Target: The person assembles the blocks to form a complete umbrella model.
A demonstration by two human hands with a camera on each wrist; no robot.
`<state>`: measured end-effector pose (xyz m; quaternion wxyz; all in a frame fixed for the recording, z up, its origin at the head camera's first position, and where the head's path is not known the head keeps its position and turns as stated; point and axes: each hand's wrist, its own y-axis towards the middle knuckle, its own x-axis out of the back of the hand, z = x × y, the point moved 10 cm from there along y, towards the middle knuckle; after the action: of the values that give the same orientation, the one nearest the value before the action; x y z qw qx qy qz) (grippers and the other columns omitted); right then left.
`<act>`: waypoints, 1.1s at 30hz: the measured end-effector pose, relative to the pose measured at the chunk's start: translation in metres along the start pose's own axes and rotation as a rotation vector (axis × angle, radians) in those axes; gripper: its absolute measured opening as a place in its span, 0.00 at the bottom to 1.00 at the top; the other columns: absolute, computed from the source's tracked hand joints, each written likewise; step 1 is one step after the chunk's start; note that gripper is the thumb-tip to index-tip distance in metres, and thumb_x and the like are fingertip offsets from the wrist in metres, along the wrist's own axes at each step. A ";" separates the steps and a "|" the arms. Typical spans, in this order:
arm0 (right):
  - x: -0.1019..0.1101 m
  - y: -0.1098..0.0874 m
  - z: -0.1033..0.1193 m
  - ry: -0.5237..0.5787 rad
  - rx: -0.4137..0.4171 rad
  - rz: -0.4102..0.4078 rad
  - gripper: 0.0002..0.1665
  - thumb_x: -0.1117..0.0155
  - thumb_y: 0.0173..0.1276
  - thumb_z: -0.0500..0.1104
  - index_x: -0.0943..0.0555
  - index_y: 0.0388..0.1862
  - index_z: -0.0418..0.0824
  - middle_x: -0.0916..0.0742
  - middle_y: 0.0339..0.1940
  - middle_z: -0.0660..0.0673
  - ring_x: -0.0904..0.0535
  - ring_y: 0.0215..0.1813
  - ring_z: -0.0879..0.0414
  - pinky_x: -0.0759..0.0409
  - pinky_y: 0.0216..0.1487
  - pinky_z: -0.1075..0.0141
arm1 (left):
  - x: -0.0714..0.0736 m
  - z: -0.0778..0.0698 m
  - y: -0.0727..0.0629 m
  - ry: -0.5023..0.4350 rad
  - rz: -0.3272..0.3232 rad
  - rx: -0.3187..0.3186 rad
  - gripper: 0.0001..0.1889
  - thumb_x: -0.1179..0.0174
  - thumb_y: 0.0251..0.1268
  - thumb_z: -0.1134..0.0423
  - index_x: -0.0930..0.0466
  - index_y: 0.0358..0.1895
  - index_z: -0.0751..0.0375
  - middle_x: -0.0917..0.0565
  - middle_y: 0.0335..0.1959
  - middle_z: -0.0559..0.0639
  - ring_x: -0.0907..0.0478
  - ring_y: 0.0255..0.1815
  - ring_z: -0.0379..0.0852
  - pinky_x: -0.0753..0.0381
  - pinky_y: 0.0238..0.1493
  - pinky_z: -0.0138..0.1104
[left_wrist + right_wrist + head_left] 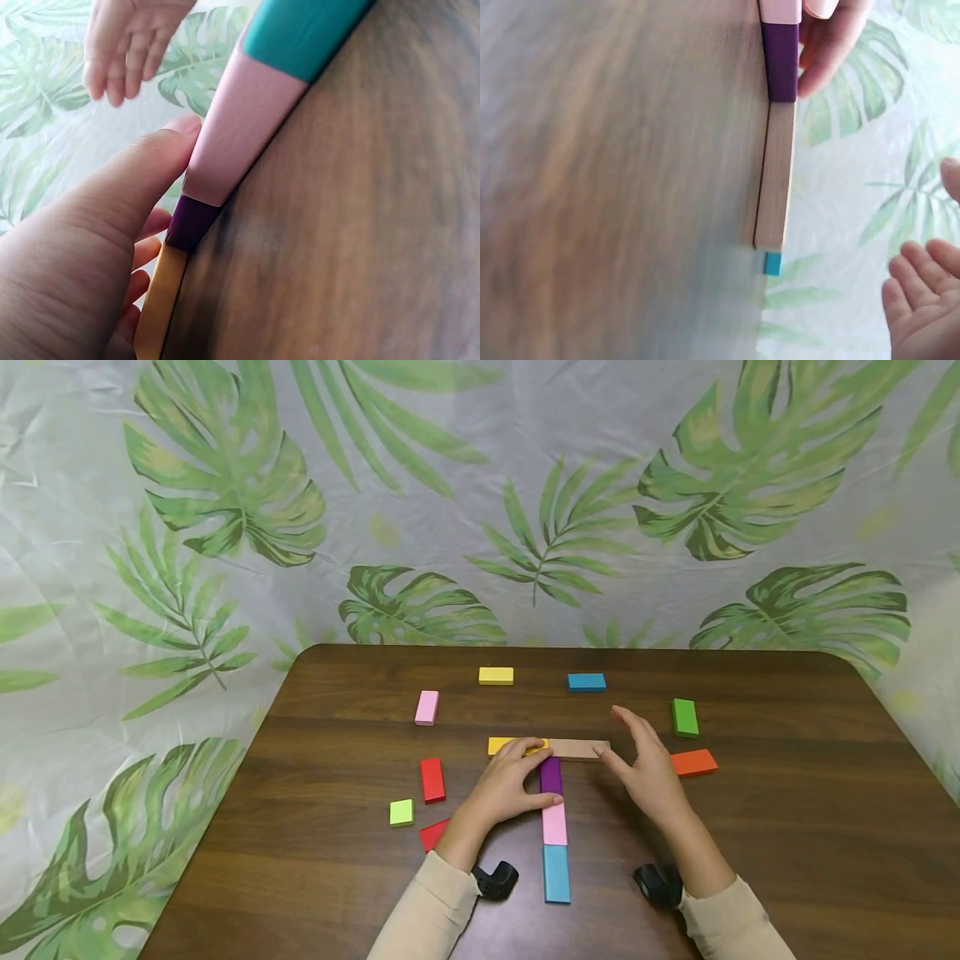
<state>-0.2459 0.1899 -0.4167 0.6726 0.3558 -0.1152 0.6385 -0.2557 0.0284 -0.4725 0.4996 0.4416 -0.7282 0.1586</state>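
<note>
Purple block [551,775] | abuts pink block [555,827] | left hand [502,787]: fingers parted, thumb against pink block | right hand [654,777]: fingers wide apart, empty

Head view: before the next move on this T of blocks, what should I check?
1. Purple block, pink block and blue block end to end: ok.
2. Amber block and tan block in line: ok.
3. Left hand clear of the row: not ok, it reaches over the amber block.
4. Right hand empty: ok.
5. Lower red block free of the left sleeve: cannot tell, partly hidden.
</note>
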 end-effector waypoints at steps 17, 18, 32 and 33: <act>0.052 -0.024 -0.008 0.037 -0.022 -0.249 0.41 0.30 0.53 0.40 0.37 0.65 0.40 0.29 0.58 0.39 0.37 0.61 0.43 0.41 0.59 0.48 | 0.000 0.000 0.000 -0.002 0.010 0.010 0.37 0.39 0.47 0.38 0.30 0.61 0.52 0.34 0.60 0.46 0.43 0.63 0.44 0.42 0.61 0.41; 0.053 -0.025 -0.010 0.034 -0.029 -0.258 0.41 0.30 0.52 0.40 0.37 0.65 0.40 0.29 0.58 0.39 0.36 0.61 0.44 0.41 0.59 0.50 | 0.000 0.000 0.000 -0.003 0.011 0.011 0.37 0.39 0.47 0.38 0.30 0.61 0.52 0.34 0.60 0.46 0.43 0.63 0.45 0.42 0.61 0.41; 0.074 -0.040 -0.044 0.013 -0.166 -0.327 0.43 0.29 0.51 0.38 0.38 0.65 0.39 0.30 0.59 0.39 0.36 0.61 0.43 0.41 0.61 0.57 | -0.001 0.001 -0.001 -0.008 0.009 0.017 0.37 0.39 0.47 0.38 0.31 0.61 0.52 0.34 0.60 0.46 0.43 0.63 0.45 0.42 0.61 0.41; 0.075 -0.041 -0.046 0.013 -0.172 -0.329 0.43 0.29 0.51 0.38 0.38 0.65 0.38 0.30 0.59 0.38 0.36 0.61 0.43 0.41 0.61 0.56 | -0.001 0.001 -0.001 -0.007 0.008 0.016 0.37 0.39 0.47 0.38 0.31 0.61 0.52 0.34 0.60 0.46 0.43 0.63 0.44 0.42 0.61 0.40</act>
<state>-0.2097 0.2798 -0.4177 0.7967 0.3070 -0.1050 0.5100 -0.2552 0.0276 -0.4736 0.4929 0.4431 -0.7305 0.1648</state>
